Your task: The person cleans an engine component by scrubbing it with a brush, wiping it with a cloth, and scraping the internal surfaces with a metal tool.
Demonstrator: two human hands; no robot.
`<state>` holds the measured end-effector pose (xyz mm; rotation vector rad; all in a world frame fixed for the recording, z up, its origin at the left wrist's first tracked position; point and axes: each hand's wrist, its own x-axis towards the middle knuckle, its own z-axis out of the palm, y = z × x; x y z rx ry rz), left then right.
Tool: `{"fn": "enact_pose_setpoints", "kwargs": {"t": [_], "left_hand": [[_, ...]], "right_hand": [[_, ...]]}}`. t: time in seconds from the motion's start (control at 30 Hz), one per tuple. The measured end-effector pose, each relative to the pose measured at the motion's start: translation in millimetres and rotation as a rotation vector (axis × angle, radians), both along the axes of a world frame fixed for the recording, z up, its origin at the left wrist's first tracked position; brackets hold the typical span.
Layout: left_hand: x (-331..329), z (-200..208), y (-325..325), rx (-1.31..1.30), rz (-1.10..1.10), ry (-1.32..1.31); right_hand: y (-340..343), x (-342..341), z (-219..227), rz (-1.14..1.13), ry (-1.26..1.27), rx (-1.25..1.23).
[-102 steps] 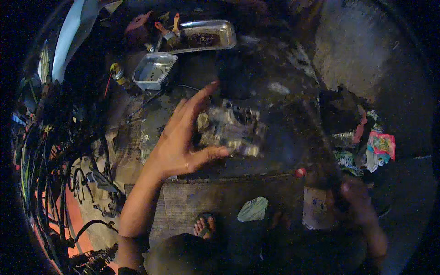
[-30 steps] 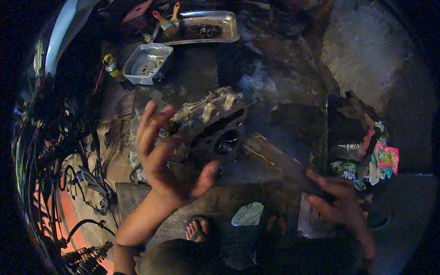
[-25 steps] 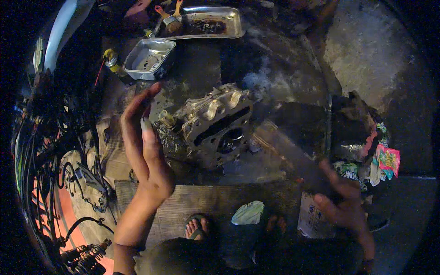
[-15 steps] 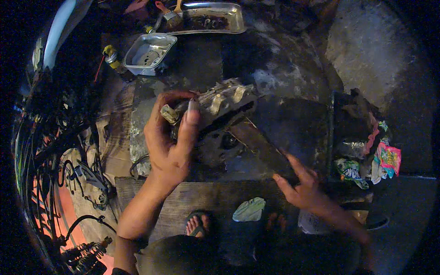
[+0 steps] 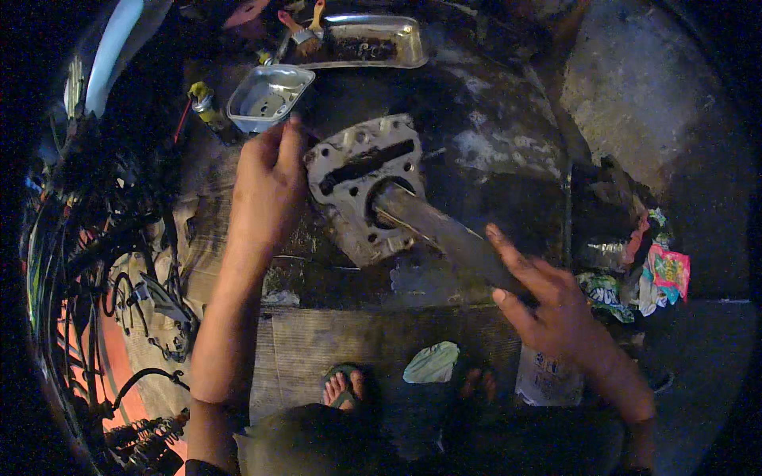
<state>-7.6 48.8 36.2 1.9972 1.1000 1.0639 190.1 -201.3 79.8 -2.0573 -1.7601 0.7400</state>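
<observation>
A grey metal engine cylinder block is in front of me, its flat bolt-holed face turned up toward me. My left hand grips its left edge, the fingertips partly hidden behind it. In the face are a long dark slot and a round bore. A long, dark, flattish bar slants from my right hand to the bore; whether its tip is inside or just over the opening, I cannot tell. Thumb and fingers of the right hand close on the bar's near end.
A small silver pan and a larger metal tray with brushes stand at the back. To the left are a spray can and dark cables. Crumpled packets lie right; a pale cloth lies near my feet.
The cylinder block has been turned so its flat face shows instead of its ribbed side. My left hand shifted up and left on it; the bar's tip now meets the bore.
</observation>
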Motion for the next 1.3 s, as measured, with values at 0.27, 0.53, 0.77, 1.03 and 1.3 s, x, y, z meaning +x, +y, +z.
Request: {"fn": "enact_pose_setpoints", "kwargs": {"t": [0.27,0.53,0.77,1.03,1.3], "left_hand": [[-26,0,13,-0.569,0.076,0.120],[-72,-4,-53,-0.401,0.098,0.377],[-61,12,-24,0.300,-0.414,0.172],[-43,17,-3,0.102,-0.608,0.473],[-38,16,-3,0.064,-0.592,0.353]], "right_hand": [[26,7,33,-0.034,0.048,-0.014],[40,-1,38,0.171,-0.146,0.087],[37,-41,61,0.159,-0.601,-0.095],[30,-39,46,0.066,-0.626,-0.047],[3,-26,52,0.112,-0.642,-0.034]]}}
